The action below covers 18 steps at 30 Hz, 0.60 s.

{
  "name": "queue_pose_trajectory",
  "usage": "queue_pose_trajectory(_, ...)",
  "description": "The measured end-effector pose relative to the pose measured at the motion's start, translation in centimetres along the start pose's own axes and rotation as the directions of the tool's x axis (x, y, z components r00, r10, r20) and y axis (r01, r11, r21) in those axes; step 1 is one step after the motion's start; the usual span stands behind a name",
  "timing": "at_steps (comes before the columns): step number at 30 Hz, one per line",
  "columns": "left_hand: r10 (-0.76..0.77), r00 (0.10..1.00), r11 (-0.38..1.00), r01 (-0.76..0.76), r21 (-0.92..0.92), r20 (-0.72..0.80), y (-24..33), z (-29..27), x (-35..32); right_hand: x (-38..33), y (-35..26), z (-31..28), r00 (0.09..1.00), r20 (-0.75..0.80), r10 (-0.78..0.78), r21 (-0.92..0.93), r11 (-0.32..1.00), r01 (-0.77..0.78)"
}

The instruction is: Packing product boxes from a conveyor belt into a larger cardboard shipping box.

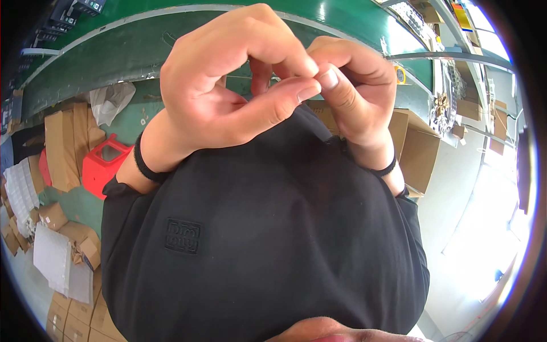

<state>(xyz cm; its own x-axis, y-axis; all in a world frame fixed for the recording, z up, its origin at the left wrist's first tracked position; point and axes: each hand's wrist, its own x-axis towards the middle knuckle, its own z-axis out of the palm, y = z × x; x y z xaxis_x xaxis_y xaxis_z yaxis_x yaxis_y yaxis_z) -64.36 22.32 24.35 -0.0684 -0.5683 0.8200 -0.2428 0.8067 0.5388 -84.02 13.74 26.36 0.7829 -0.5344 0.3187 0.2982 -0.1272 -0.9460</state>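
Both hands are raised in front of my black shirt [273, 228], over the near side of a green workbench [131, 51]. My left hand [196, 80] is curled, with its thumb and index fingertips pressed together in a pinch. Touching it at the fingertips is my right hand [362, 105], whose thumb and index finger are also pinched. If anything is held between the tips, it is too small or hidden to make out. A dark band circles each wrist.
An open cardboard box [419, 151] stands beyond my right forearm. To the left are a red plastic stool [105, 165], brown cardboard [62, 148] and stacked cartons [77, 325]. Black devices [62, 20] sit at the bench's far left; a metal rail [450, 57] crosses at right.
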Motion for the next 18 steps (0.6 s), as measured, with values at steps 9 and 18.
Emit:
queue_pose_trajectory(9, 0.010, 0.998, 0.999, -0.007, 0.051, -0.055, 0.23, 0.38, -0.25, 0.05, 0.68, 0.11, 0.998, 0.035, 0.044, 0.112, 0.993, -0.048)
queue_pose_trajectory(18, 0.027, 0.999, 0.999, -0.026, 0.044, -0.019, -0.19, 0.24, -0.24, 0.11, 0.72, 0.06, 0.998, 0.042, 0.051, 0.131, 0.990, -0.056)
